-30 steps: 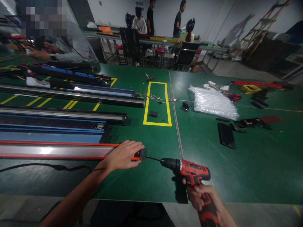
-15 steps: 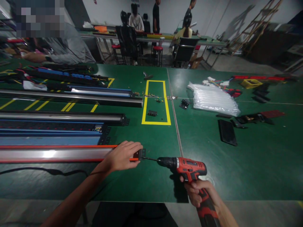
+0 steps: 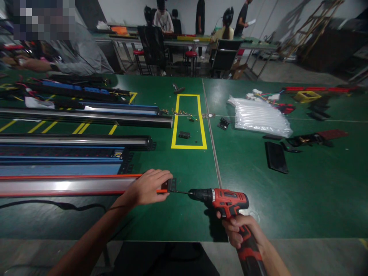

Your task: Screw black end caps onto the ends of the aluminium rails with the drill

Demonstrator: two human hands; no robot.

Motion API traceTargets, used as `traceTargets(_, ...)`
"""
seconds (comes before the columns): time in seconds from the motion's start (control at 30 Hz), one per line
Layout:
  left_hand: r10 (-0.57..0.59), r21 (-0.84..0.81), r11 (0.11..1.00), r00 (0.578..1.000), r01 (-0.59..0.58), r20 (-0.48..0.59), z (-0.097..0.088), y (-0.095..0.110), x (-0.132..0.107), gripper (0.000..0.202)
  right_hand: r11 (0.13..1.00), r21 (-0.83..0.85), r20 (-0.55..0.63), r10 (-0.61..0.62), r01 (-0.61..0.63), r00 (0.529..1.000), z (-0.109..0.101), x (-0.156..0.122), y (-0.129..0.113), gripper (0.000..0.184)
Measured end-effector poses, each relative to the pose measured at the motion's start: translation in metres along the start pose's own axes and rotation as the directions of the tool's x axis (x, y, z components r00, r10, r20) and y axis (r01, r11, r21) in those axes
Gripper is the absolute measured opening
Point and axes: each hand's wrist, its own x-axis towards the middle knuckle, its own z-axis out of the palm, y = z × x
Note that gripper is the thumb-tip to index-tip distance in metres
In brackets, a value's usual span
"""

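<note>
My left hand is wrapped over the right end of a long red-edged metal bar with a silvery face. A black end bracket sticks out past my fingers. My right hand grips the handle of a red and black cordless drill, a finger near its trigger. The drill points left, and its long thin bit reaches the bracket at the bar's end. Whether the tip sits in a screw is too small to make out.
Blue and black bars lie behind the red one. Small loose parts and a black block sit by a yellow tape rectangle. A bubble-wrap pack and a black phone-like slab are right. A co-worker's sleeve is at far left.
The drill and my right hand have shifted slightly left and up in the view. My left hand keeps its hold on the bar. In the background, standing people have moved right.
</note>
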Motion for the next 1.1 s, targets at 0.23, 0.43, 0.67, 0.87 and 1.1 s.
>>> traceTargets(0.23, 0.019, 0.002, 1.0, 1.0, -0.019, -0.017, 0.0005, -0.0007, -0.001, 0.046, 1.0, -0.015, -0.003, 0.001, -0.001, 1.0, 0.0044, 0.001, -0.001, 0.025)
traceTargets(0.43, 0.017, -0.003, 1.0, 1.0, -0.017, -0.003, -0.0015, -0.0005, -0.0007, 0.043, 1.0, -0.02, 0.023, -0.013, 0.013, 1.0, 0.0041, -0.0006, -0.0006, 0.025)
traceTargets(0.67, 0.022, -0.011, 1.0, 1.0, -0.022, 0.003, -0.0032, -0.0001, 0.0003, 0.042, 1.0, -0.02, 0.001, 0.007, -0.007, 1.0, 0.008, -0.0001, -0.0026, 0.028)
traceTargets(0.87, 0.024, -0.007, 1.0, 1.0, -0.024, -0.002, -0.003, 0.0007, 0.0, 0.043, 1.0, -0.02, 0.0, 0.007, -0.007, 1.0, 0.0075, 0.0021, -0.0022, 0.029)
traceTargets(1.1, 0.027, -0.008, 1.0, 1.0, -0.027, 0.007, -0.0016, 0.0002, -0.0002, 0.044, 1.0, 0.012, -0.005, 0.025, -0.025, 1.0, 0.0079, 0.0026, -0.0026, 0.03)
